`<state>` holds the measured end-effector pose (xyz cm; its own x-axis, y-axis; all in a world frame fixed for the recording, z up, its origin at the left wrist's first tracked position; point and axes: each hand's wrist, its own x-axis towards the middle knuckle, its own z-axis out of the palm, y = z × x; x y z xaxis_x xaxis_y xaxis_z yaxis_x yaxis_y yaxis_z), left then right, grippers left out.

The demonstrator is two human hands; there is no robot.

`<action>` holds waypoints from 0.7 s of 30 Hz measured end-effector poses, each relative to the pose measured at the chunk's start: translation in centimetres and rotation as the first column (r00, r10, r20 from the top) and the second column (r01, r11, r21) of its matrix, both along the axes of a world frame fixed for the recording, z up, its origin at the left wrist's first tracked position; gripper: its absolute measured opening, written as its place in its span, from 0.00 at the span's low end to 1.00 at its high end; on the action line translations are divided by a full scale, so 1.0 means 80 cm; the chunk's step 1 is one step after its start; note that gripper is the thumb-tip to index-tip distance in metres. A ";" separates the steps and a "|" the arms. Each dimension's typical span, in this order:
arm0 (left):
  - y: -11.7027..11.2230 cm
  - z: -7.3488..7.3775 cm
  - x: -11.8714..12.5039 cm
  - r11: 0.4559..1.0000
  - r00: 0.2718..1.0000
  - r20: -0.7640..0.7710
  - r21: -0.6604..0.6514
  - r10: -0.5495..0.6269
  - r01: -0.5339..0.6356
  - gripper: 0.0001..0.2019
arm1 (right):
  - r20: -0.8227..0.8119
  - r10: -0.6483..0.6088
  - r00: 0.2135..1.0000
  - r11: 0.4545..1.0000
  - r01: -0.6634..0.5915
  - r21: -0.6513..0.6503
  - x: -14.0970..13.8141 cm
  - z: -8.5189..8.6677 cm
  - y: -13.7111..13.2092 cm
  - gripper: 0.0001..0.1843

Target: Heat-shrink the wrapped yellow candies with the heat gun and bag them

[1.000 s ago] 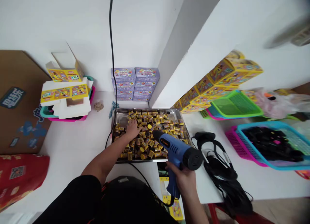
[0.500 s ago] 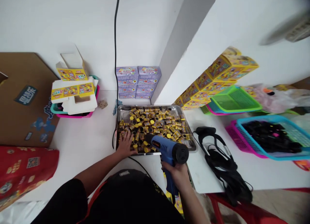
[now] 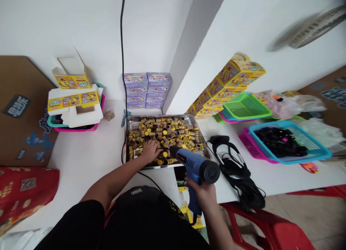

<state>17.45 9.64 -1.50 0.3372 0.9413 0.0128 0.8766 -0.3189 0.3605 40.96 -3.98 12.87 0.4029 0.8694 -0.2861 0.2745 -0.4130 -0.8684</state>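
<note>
A steel tray (image 3: 159, 118) holds a dense layer of small cylinders wrapped in yellow and black (image 3: 164, 136), many standing on end. My left hand (image 3: 150, 151) rests on these cylinders near the tray's front edge, its fingers spread. My right hand (image 3: 198, 194) is closed around the grip of a blue and black heat gun (image 3: 193, 167). The gun's nozzle points left, just above the front right of the tray, close to my left fingers. Its black rear end faces right.
Stacked lavender boxes (image 3: 147, 91) stand behind the tray, and yellow boxes (image 3: 224, 86) lean along the right wall. Plastic baskets (image 3: 286, 143) hold black items. A black cable bundle (image 3: 232, 167) lies right of the tray. A black cord (image 3: 122, 62) runs down the wall.
My left hand has moved farther into the tray, toward the heat gun. The view has swung, shifting the scene left and upward. The heat gun stays over the tray's front right.
</note>
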 end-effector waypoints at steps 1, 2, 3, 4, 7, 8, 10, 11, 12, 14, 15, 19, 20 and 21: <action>0.001 0.003 -0.006 1.000 1.000 -0.001 0.006 0.014 -0.014 0.19 | -0.044 -0.001 0.999 1.000 0.000 -0.014 -0.003 0.002 0.003 0.23; 0.003 0.006 -0.012 0.999 1.000 -0.009 0.009 0.030 -0.030 0.17 | -0.080 -0.005 0.997 1.000 0.003 -0.021 -0.007 0.005 0.009 0.22; 0.007 0.008 -0.016 0.999 0.999 -0.021 0.007 0.047 -0.047 0.17 | -0.108 -0.008 0.994 1.000 0.006 -0.021 -0.011 0.009 0.018 0.21; 0.011 0.010 -0.018 0.998 0.997 -0.034 -0.002 0.063 -0.063 0.17 | -0.138 -0.010 0.990 1.000 0.008 -0.015 -0.016 0.013 0.029 0.20; 0.031 0.019 -0.015 0.997 0.995 -0.063 -0.025 0.075 -0.076 0.17 | -0.269 -0.034 0.963 0.997 0.053 0.060 -0.032 0.026 0.074 0.20; 0.042 0.022 -0.011 0.997 0.996 -0.064 -0.018 0.069 -0.070 0.16 | -0.311 -0.052 0.949 0.991 0.088 0.102 -0.037 0.029 0.088 0.22; 0.070 0.031 0.001 0.998 0.997 -0.050 0.014 0.060 -0.059 0.15 | -0.353 -0.104 0.930 0.968 0.176 0.177 -0.041 0.032 0.107 0.25; 0.087 0.034 0.007 0.998 0.998 -0.037 0.030 0.056 -0.055 0.16 | -0.350 -0.140 0.926 0.956 0.219 0.196 -0.040 0.032 0.111 0.26; 0.106 0.036 0.013 0.998 0.999 -0.022 0.038 0.047 -0.046 0.17 | -0.336 -0.179 0.925 0.946 0.255 0.199 -0.037 0.030 0.109 0.27; 0.143 0.035 0.022 1.000 1.000 0.001 0.026 0.018 -0.018 0.19 | -0.304 -0.243 0.921 0.940 0.301 0.161 -0.024 0.024 0.095 0.28; 0.160 0.032 0.026 1.000 1.000 0.003 -0.004 0.002 -0.002 0.22 | -0.295 -0.264 0.918 0.940 0.313 0.132 -0.016 0.020 0.083 0.29; 0.211 0.011 0.036 0.975 0.995 -0.064 -0.215 -0.074 0.059 0.31 | -0.232 -0.324 0.917 0.943 0.333 -0.002 0.020 0.000 0.028 0.30; 0.218 0.007 0.038 0.967 0.993 -0.081 -0.244 -0.091 0.069 0.33 | -0.200 -0.340 0.919 0.940 0.341 -0.032 0.026 -0.005 0.018 0.30; 0.224 0.004 0.041 0.964 0.991 -0.093 -0.257 -0.098 0.071 0.34 | -0.170 -0.350 0.921 0.937 0.346 -0.055 0.031 -0.009 0.009 0.30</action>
